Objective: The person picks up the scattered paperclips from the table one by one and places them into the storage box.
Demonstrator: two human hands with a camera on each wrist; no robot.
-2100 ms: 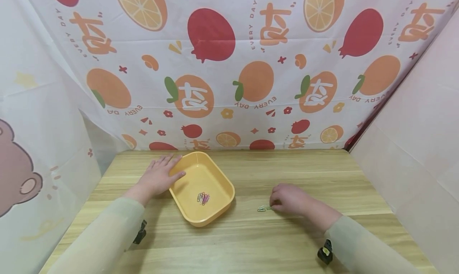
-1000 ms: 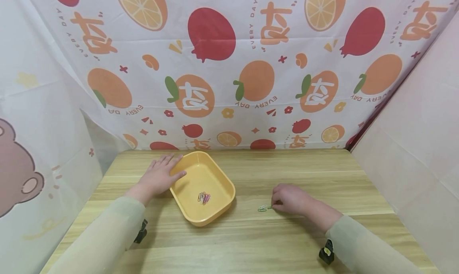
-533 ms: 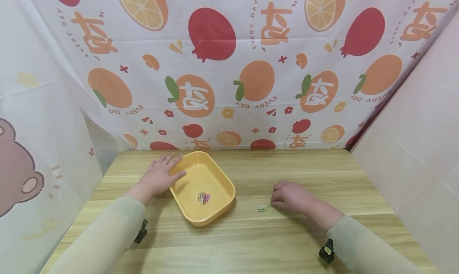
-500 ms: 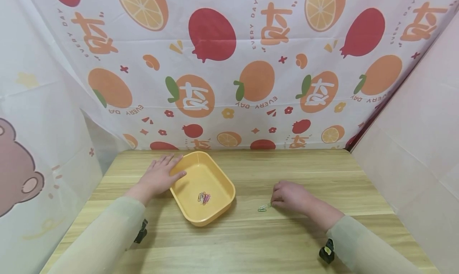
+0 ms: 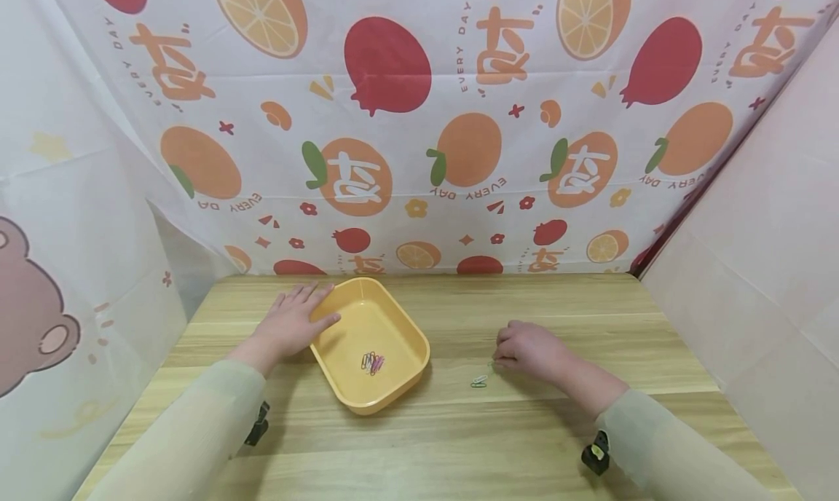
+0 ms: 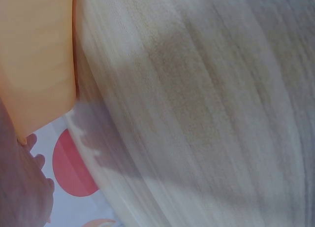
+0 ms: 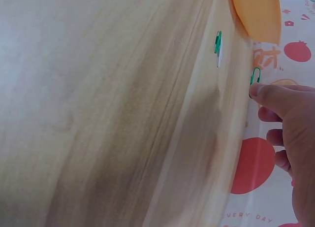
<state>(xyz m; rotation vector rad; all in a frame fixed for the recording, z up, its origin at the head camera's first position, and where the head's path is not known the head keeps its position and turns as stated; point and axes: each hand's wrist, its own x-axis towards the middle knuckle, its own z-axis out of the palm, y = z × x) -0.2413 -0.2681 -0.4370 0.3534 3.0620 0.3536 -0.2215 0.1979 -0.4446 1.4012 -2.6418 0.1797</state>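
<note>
My right hand (image 5: 532,349) pinches a green paper clip (image 7: 255,75) between thumb and fingertip, held a little above the table. Just beyond it on the wood lie a white paper clip (image 5: 481,379) and a second green paper clip (image 7: 217,41), close together. My left hand (image 5: 291,322) rests over the left rim of a yellow tray (image 5: 411,326), fingers spread and thumb inside the edge. Several paper clips (image 5: 373,363), some pink and some dark, lie in a small heap on the tray's floor.
The wooden table (image 5: 446,450) reaches back to a fruit-printed cloth (image 5: 452,79) that hangs behind it. Pale cloth walls stand at left and right.
My right hand has lifted slightly and moved back from the loose clips, taking the green paper clip off the table. The left hand and the tray have stayed put.
</note>
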